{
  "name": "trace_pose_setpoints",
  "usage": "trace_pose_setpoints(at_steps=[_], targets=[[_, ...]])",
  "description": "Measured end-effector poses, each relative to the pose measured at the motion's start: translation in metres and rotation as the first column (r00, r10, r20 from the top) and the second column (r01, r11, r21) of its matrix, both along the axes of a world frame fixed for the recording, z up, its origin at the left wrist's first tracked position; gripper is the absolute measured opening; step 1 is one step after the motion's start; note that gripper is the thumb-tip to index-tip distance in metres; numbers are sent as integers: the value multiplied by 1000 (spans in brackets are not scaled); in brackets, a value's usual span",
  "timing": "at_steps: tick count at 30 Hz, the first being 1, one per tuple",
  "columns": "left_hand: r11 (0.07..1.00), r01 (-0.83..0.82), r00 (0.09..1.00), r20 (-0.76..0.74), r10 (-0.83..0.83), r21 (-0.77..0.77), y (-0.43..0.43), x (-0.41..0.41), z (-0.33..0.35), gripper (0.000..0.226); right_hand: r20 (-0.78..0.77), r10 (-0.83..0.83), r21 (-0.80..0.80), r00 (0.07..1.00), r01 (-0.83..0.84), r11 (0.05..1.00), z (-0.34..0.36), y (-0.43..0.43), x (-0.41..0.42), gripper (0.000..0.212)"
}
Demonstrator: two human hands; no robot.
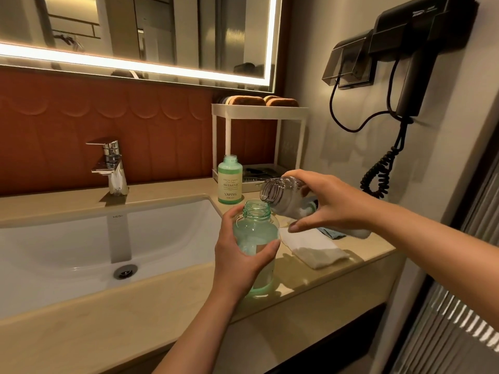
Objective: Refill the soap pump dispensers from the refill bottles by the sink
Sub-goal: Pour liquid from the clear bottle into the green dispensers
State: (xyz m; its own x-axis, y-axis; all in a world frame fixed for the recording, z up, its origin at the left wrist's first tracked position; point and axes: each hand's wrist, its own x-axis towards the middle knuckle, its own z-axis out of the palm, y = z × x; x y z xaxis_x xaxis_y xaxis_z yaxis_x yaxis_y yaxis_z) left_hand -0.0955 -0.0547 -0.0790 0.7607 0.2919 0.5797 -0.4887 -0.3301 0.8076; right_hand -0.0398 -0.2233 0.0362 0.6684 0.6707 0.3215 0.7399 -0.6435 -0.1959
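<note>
You have one view only, from your head, looking forward and down across the counter toward its right end and back wall. It sits close: your forearms enter from the bottom edge, with the sink at left and the mirror above.

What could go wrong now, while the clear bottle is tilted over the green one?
1. The clear bottle in the right hand has its mouth at the rim of the green bottle, not squarely over it, so soap may run onto the counter.
2. The left hand steadies the green bottle near the counter's front edge; a slip could tip it.
</note>
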Motion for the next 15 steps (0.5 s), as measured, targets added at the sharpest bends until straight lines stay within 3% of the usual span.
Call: trace_pose_setpoints(at_steps=[5, 9, 15], targets=[[1000, 2, 1000, -20, -1, 16, 1, -1, -2, 71, -221, 77, 215, 972, -28, 976, -20, -2, 8, 77], [1000, 11, 997, -76, -12, -10, 2, -1, -2, 76, -293, 96, 314, 951, 0, 950, -26, 3, 14, 88], [999, 45, 990, -136, -41, 23, 11, 3, 4, 75, -360, 148, 490, 921, 52, 870, -23, 11, 20, 53]])
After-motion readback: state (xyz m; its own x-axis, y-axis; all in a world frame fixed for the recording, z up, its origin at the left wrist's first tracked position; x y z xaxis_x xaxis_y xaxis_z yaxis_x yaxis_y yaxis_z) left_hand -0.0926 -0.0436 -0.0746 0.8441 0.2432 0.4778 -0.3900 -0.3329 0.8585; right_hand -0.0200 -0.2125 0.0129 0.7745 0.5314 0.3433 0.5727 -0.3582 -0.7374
